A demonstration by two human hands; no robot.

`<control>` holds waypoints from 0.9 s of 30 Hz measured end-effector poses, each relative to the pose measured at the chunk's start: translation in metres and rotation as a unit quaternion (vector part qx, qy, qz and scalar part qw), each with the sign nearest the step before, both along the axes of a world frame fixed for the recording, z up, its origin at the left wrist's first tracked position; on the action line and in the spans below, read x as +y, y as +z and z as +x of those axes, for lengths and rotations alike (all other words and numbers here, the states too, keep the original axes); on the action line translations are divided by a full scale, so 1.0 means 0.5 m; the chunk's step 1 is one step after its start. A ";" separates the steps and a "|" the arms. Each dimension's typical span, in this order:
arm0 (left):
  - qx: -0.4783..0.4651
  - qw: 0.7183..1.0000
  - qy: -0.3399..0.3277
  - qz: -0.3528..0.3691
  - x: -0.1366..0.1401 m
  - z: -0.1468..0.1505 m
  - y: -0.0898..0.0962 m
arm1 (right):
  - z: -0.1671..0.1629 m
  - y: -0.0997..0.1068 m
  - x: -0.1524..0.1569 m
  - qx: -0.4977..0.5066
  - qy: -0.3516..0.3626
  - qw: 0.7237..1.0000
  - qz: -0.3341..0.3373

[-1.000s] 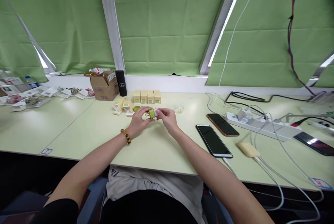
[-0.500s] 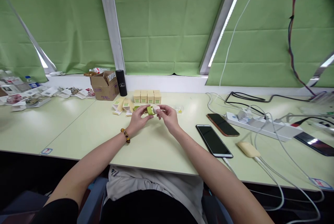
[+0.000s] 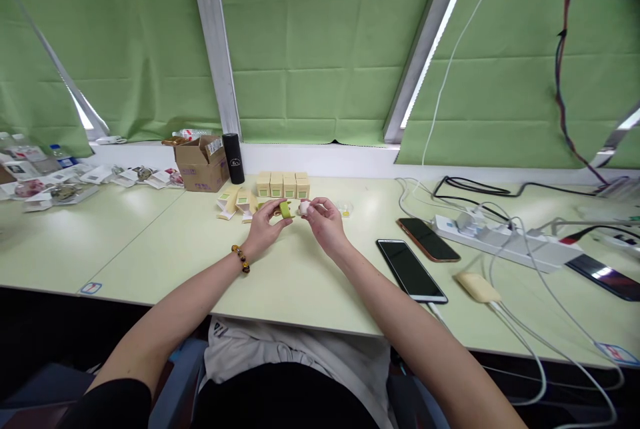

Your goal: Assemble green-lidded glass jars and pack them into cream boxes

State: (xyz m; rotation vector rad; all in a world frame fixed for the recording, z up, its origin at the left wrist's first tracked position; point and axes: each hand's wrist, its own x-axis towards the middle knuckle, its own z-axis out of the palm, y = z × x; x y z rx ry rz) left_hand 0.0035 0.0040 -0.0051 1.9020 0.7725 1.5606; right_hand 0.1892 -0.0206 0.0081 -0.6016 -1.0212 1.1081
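My left hand (image 3: 265,226) is closed on a small green piece (image 3: 285,210), pinched between thumb and fingers. In my right hand (image 3: 325,221) I pinch a small white rounded piece (image 3: 304,208). A narrow gap separates the two pieces, both held just above the table (image 3: 300,276). Behind my left hand lie opened cream cartons (image 3: 229,202), and something green beside them is partly hidden by my fingers. A row of several small cream boxes (image 3: 283,185) with green labels stands farther back. Right of my right hand is a clear plastic piece (image 3: 345,208) with a yellow spot.
A cardboard box (image 3: 201,164) and a black cylinder (image 3: 233,158) stand at the back left. Bagged items (image 3: 65,192) lie far left. To the right are a white-edged phone (image 3: 411,270), a second phone (image 3: 429,240), a power strip (image 3: 505,242), a yellow case (image 3: 477,287) and loose cables.
The white piece has come apart from the green piece. My right hand has moved slightly right with the white piece, while my left hand has stayed almost in place holding the green one.
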 end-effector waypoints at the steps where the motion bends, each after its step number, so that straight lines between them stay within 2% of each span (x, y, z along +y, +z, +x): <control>1: 0.004 1.000 -0.001 0.005 0.000 -0.001 0.000 | -0.002 0.000 0.000 0.001 -0.005 1.000 0.000; 8: 0.030 0.998 0.006 0.046 -0.005 -0.003 0.004 | -0.002 -0.003 0.004 -0.067 -0.018 0.997 -0.034; 18: 0.099 0.990 0.060 0.082 -0.013 -0.004 0.010 | -0.003 0.002 -0.008 -0.152 -0.017 0.988 -0.012; 27: 0.116 0.988 0.057 0.085 -0.018 -0.004 0.008 | -0.004 0.002 -0.010 -0.156 -0.011 0.988 -0.016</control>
